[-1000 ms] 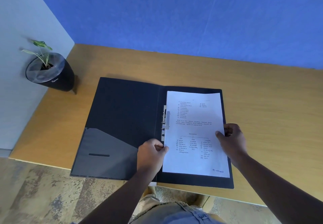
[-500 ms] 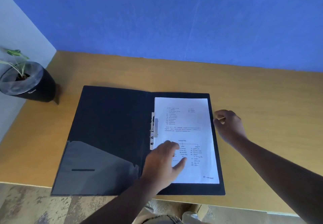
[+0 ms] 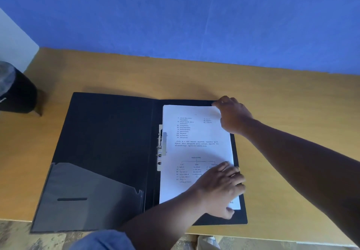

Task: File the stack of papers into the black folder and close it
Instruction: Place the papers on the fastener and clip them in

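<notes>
Papers [image 3: 196, 152]: lying on the right half of the open black folder [image 3: 109, 142], beside its metal clip [image 3: 161, 148].
Left hand [image 3: 220, 187]: fingers spread flat at 5 o'clock, pinning sheets.
Right hand [image 3: 231, 113]: fingers pinching folder's 1 o'clock corner, likely to close.

Blue room corner with wooden surface

A matte blue wall [image 3: 194, 19] is backing the tan wooden surface [image 3: 292, 103]; mottled grey floor [image 3: 15, 238] is showing below.
</notes>
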Motion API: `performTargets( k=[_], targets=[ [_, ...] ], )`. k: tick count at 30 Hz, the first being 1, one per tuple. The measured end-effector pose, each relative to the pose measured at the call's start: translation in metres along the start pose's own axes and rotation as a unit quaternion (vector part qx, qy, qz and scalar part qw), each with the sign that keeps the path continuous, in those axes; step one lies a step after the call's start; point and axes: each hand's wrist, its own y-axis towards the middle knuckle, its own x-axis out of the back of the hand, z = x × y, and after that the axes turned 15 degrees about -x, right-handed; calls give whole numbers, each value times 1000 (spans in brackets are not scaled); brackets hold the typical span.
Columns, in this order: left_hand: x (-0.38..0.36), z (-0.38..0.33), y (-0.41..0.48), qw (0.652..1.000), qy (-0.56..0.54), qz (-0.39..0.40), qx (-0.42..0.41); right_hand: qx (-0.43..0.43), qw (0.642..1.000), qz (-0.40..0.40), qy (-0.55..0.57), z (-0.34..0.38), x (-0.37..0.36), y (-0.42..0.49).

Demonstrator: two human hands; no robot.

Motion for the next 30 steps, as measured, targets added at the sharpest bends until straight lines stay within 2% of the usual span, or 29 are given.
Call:
performTargets(
  k=[3, 5, 7, 9, 11, 14, 21, 25, 30],
  targets=[
    [1, -1, 0, 1000, 10, 1, -7, 6, 1000, -8, 24, -2, -5, -5],
    [2, -2, 1, 1000, 15, -5, -6, -51, 993, -22, 106, -2, -5, -9],
    [3, -1, 1, 1000, 23, -7, -4, -156, 966, -29, 206, -2, -3, -11],
    [2, -2, 2, 1000, 28, -3, -5, -251, 927, 23, 277, -1, -1, -13],
    [2, -2, 3, 1000, 28, -2, -4, -287, 902, 78, 314, 1, -2, -15],
    [-2, -4, 3, 1000, 20, -13, 4, -264, 897, 92, 344, 1, -8, -15],
    [-12, -10, -20, 996, 11, -78, 42, -213, 920, 22, 328, -6, -1, -9],
    [-12, -11, -55, 992, -8, -99, 71, -123, 951, -25, 283, 15, 6, -2],
    [-17, -13, -101, 989, -13, -95, 116, 12, 975, 20, 219, 66, 11, 2]
  ],
)
